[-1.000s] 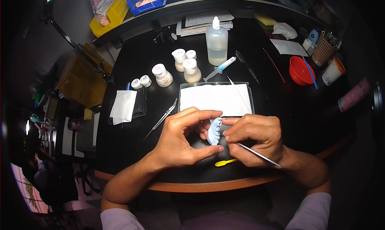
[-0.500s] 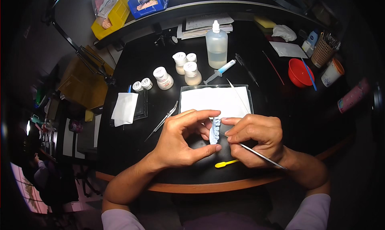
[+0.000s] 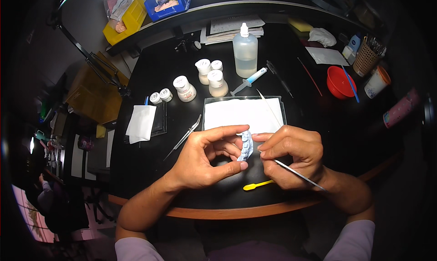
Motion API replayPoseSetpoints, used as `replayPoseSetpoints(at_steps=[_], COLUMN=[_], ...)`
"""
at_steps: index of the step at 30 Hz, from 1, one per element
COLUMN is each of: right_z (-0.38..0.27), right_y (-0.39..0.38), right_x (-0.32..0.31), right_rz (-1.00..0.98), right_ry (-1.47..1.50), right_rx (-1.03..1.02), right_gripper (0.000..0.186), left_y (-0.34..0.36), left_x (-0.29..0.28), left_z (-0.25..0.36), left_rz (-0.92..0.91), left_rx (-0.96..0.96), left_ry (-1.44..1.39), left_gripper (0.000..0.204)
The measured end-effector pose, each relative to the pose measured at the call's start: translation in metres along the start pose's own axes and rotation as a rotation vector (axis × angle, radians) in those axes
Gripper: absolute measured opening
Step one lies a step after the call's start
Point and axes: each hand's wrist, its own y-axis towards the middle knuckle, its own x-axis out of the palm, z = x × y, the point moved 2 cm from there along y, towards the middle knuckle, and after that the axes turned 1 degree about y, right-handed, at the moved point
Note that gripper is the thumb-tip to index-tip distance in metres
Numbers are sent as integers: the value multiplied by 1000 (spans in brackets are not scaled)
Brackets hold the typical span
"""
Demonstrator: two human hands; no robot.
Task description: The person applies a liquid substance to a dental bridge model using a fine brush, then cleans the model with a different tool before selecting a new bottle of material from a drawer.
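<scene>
Dental cast (image 3: 245, 146) pinched between left hand (image 3: 205, 158) grip and right hand (image 3: 293, 154)

Black desk (image 3: 150, 170) (wood-edged), dim room, raised shelf (image 3: 273, 8)

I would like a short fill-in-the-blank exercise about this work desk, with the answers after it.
1. The left hand pinches a pale blue ____ model.
2. The right hand holds a thin metal ____.
3. The bowl at the right is ____.
4. The small spatula under the hands is ____.

Answers: teeth; tool; red; yellow
</scene>
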Motion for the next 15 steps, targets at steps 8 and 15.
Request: replayPoseSetpoints(at_steps=[8,15], right_z=[2,0], right_y=[0,1], right_x=[2,1], right_rz=[14,3], right_ry=[-23,-36], right_rx=[-3,-3], right_gripper=[16,15], left_y=[0,-1], left_x=[2,2], left_z=[1,-1], left_rz=[5,24], left_rx=[52,74], left_ry=[67,82], left_gripper=[66,66])
